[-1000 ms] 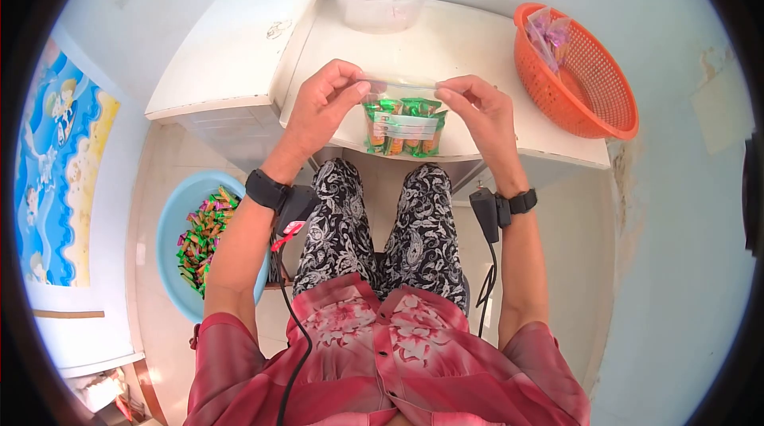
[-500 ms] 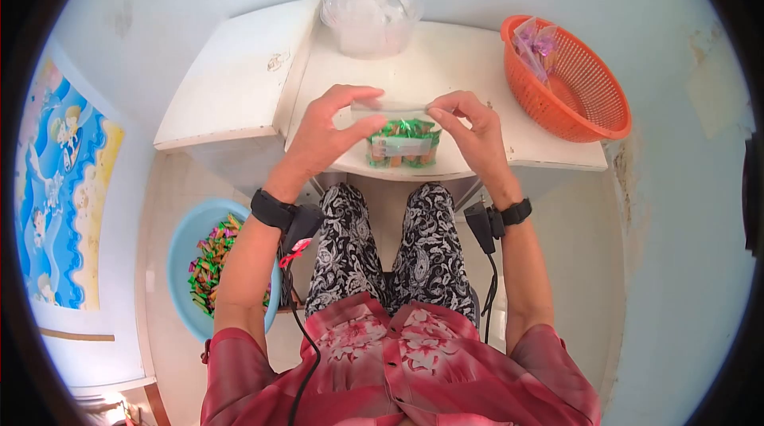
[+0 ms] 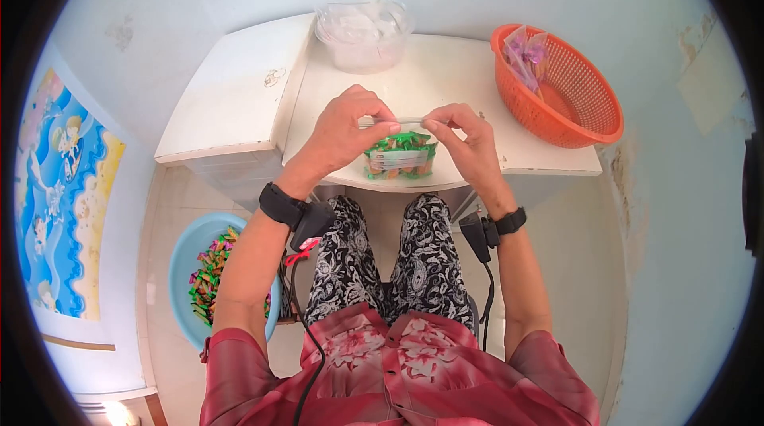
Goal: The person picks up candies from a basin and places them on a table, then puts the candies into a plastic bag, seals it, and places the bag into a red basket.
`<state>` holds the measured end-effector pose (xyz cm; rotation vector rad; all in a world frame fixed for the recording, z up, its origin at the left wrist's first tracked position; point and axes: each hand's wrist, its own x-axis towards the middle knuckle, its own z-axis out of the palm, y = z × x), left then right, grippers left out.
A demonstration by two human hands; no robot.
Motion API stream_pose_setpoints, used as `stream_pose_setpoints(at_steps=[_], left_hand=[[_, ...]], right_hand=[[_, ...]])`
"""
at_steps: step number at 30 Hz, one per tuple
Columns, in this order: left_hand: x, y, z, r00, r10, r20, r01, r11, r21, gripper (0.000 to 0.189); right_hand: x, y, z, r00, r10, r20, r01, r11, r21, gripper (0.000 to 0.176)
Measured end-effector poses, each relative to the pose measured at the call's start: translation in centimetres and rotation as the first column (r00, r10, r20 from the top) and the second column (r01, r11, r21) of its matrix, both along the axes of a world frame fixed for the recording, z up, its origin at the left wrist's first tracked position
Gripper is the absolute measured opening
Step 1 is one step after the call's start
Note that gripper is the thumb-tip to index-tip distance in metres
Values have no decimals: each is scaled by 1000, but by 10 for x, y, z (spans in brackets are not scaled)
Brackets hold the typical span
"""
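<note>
A clear plastic bag (image 3: 399, 159) filled with green-wrapped candies stands near the front edge of the white table. My left hand (image 3: 348, 130) pinches the left end of the bag's top edge between thumb and fingers. At the other end of that edge, my right hand (image 3: 465, 139) has its thumb and forefinger closed on the plastic. The top edge is stretched in a line between both hands, above the candies. A pale label strip crosses the bag's front.
Clear plastic packaging fills a see-through tub (image 3: 364, 37) at the table's back. An orange basket (image 3: 593, 80) at right holds bags with purple contents. A blue basin (image 3: 181, 283) of wrapped candies sits on the floor, left. The white table (image 3: 318, 91) adjoins a raised left section.
My left thumb and fingers have come together on the bag's top edge, which were apart before. My right hand keeps its pinch. The whole view has shifted slightly.
</note>
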<state>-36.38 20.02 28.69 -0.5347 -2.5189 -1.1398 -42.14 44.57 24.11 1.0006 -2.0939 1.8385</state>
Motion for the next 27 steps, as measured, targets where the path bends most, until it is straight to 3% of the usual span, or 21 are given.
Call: stream_pose_setpoints(at_steps=[8, 11, 27], left_hand=[[3, 2, 1, 998, 18, -64, -21, 999, -34, 18], [8, -2, -1, 998, 46, -35, -43, 996, 76, 16], [13, -22, -3, 998, 50, -40, -48, 998, 37, 15]], right_hand=[[4, -4, 0, 998, -59, -20, 59, 998, -4, 13], [1, -2, -1, 997, -68, -38, 68, 998, -8, 13], [-2, 4, -9, 995, -84, -46, 83, 996, -20, 11]])
